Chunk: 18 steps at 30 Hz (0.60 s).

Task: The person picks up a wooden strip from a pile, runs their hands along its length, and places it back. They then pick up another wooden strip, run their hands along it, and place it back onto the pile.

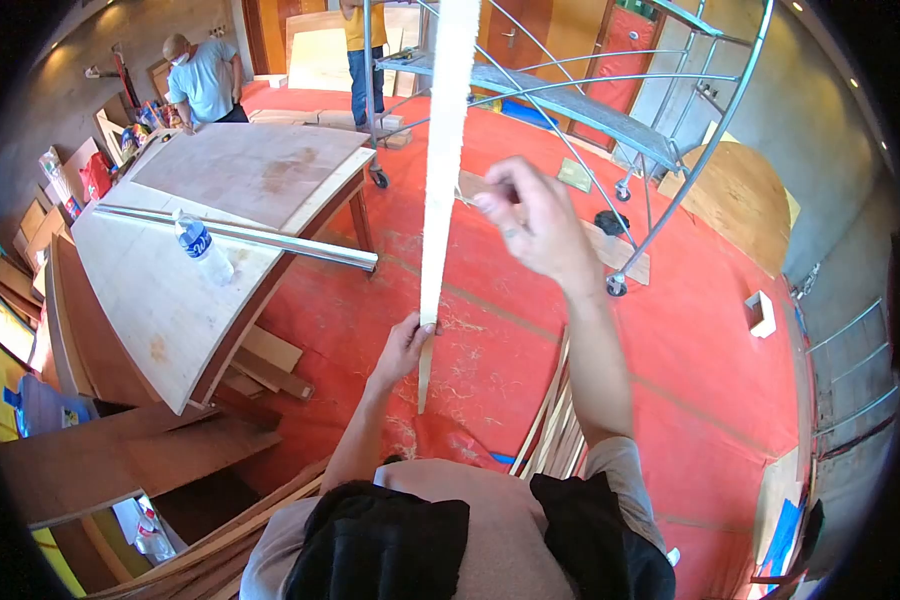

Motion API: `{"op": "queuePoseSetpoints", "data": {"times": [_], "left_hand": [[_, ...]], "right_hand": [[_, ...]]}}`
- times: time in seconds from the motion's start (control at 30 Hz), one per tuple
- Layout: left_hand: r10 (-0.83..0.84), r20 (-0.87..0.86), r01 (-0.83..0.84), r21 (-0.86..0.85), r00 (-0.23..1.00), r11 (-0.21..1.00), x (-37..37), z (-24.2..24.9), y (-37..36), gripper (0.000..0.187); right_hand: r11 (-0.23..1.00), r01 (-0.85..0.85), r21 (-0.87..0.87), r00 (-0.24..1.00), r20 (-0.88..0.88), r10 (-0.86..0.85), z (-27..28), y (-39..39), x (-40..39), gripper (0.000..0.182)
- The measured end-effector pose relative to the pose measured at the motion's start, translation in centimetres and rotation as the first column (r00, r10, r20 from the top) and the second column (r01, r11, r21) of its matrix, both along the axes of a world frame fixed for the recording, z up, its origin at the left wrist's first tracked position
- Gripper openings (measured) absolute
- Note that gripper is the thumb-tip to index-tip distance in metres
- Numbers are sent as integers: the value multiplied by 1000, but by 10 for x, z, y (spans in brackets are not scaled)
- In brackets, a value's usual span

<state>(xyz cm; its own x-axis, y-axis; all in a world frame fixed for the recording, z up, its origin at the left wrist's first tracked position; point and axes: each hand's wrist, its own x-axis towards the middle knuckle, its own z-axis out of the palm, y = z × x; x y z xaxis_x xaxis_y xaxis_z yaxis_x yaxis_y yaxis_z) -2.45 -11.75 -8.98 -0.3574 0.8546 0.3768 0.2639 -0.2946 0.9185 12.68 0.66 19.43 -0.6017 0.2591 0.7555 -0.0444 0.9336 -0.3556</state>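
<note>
A long, pale wooden strip (436,230) stands almost upright in front of me, running from the top edge of the view down towards the red-covered floor. My left hand (407,347) is closed around its lower part. Just right of the strip, my right hand (538,215) is raised with its fingers loosely bent and a gap between thumb and forefinger. I see nothing in it, and it appears apart from the strip. Curly wood shavings (475,375) are scattered on the floor around the strip's lower end.
Left is a large table (120,245) bearing metal profiles (300,247) and a water bottle (202,248). A wheeled scaffold (580,95) stands ahead. Thin wooden strips (553,420) lie near my right side. One person (208,85) leans at the table; another (365,60) stands behind the scaffold.
</note>
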Motion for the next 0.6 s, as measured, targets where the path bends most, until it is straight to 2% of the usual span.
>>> {"op": "queuePoseSetpoints", "data": {"times": [0.07, 0.17, 0.27, 0.33, 0.4, 0.47, 0.5, 0.53, 0.57, 0.6], "left_hand": [[-17, -20, 17, -8, 1000, 1000, 5, -1, 3, 15], [-55, -55, 46, -156, 997, 987, 2, 2, -1, 21], [-22, -94, 26, 41, 995, 999, 4, 43, -6, 40], [14, -42, -6, 190, 999, 982, 1, 84, -2, 55], [62, -14, -49, 454, 998, 890, 14, 149, 11, 50], [-12, -16, 17, 345, 1000, 938, 15, 199, 10, 43], [-51, -14, 53, 293, 999, 954, 15, 213, 14, 39], [-51, -26, 57, 378, 998, 924, 16, 212, 27, 27], [-29, 20, 19, 388, 999, 921, 12, 208, 34, 25], [-9, 65, -18, 397, 998, 918, 6, 202, 41, 24]], "right_hand": [[1000, 20, 20, 1000, -1, -20, -7, -6, -13, 12], [985, 11, 174, 998, -65, 0, -10, -5, -17, 12], [993, -32, 110, 999, -29, 36, -7, -7, -13, 13], [996, -64, 65, 997, -34, 66, -6, -10, -12, 13], [993, -115, 39, 992, -39, 117, -5, -11, -13, 14], [982, -184, 40, 982, -43, 185, -2, -9, -13, 14], [988, -145, 51, 988, -36, 147, 0, -7, -9, 14], [992, -105, 65, 994, -29, 107, 3, -2, -2, 14], [995, -63, 80, 998, -26, 65, 6, 3, 6, 15], [999, 47, 26, 999, -4, -47, 12, 10, 18, 15]]}}
